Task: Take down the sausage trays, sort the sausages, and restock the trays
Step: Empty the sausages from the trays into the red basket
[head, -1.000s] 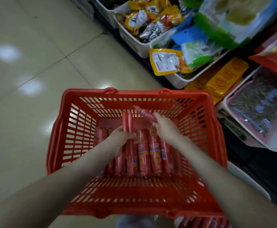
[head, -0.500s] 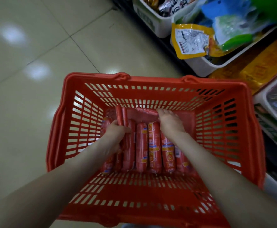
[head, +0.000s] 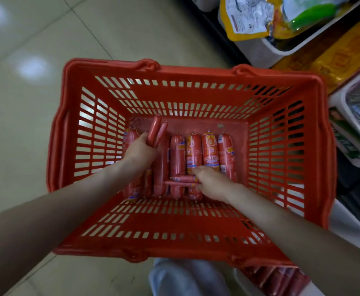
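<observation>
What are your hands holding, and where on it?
Left hand grips two thin sausages by their lower ends; right hand pinches crosswise thin sausages by one end.

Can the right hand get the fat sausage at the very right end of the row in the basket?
Probably yes. The right hand sits close beside that fat sausage and nothing covers it, but its fingers hold thin sausages, so gripping could be awkward.

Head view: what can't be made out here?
Head view only.
- Upright sticks: lower ends hidden in the left hand.
- Crosswise sticks: ends hidden in the right hand.
- Large sausages: count hidden under both hands.
- Label print: blurred, too small.
- Lower tray sausages: cut off by basket rim and frame edge.
</observation>
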`<control>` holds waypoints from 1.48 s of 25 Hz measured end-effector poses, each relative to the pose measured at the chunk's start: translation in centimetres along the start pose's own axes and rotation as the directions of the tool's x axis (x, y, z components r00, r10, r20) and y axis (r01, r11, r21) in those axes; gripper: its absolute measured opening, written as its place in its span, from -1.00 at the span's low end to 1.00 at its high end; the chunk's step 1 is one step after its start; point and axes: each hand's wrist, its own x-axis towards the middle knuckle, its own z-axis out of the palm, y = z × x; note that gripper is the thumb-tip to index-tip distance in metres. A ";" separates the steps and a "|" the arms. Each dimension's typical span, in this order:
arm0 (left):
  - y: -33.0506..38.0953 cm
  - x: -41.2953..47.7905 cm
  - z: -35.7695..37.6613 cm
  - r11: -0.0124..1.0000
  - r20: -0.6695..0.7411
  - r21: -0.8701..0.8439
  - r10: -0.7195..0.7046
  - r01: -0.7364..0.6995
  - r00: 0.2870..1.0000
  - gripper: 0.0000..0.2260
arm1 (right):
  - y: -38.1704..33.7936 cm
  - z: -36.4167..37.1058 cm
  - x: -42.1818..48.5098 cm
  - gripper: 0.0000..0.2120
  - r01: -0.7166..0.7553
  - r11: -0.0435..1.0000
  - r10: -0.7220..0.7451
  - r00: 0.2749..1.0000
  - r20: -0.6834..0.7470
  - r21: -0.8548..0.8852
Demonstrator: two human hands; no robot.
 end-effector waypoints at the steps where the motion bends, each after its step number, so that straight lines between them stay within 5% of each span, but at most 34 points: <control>1: -0.4 -0.1 -0.2 0.999 0.038 0.034 -0.009 0.008 0.999 -0.71 | -0.3 0.2 0.3 -0.61 0.024 0.999 -0.025 0.999 -0.025 -0.036; 9: -0.7 -0.1 0.7 0.953 0.186 0.291 0.032 -0.086 0.982 -0.69 | 0.9 0.3 0.0 -0.29 0.139 0.951 -0.190 0.968 -0.164 -0.277; 13: -0.4 0.0 1.1 0.791 0.213 0.531 0.222 -0.304 0.951 -0.71 | 1.6 -1.3 0.3 -0.47 0.132 0.990 -0.142 0.945 -0.294 -0.052; 17: -0.2 1.0 3.5 0.581 0.328 0.674 0.317 -0.456 0.890 -0.66 | 2.0 -3.8 0.4 -0.58 0.069 0.987 0.039 0.772 -0.635 0.144; 22: -0.7 0.9 6.4 0.171 0.445 0.824 0.397 -0.541 0.803 -0.55 | 2.5 -2.2 0.5 -0.54 0.107 0.974 -0.163 0.942 -0.292 -0.198; 25: -2.5 0.0 6.6 0.173 0.496 0.784 0.403 -0.596 0.769 -0.39 | 2.9 -1.0 0.4 -0.54 0.118 0.953 -0.203 0.932 -0.301 -0.279; 28: -3.2 -0.1 6.3 0.149 0.497 0.772 0.466 -0.618 0.732 -0.44 | 3.2 -1.3 0.4 -0.52 0.139 0.938 -0.234 0.930 -0.284 -0.317; 31: -2.6 0.7 5.2 0.227 0.511 0.722 0.461 -0.653 0.725 -0.50 | 3.6 -2.1 0.7 -0.50 0.128 0.936 -0.206 0.954 -0.216 -0.329; 37: -4.3 0.4 4.7 -0.042 0.609 0.734 0.480 -0.678 0.631 -0.45 | 3.9 -1.1 -0.4 -0.41 0.137 0.917 -0.226 0.952 -0.207 -0.374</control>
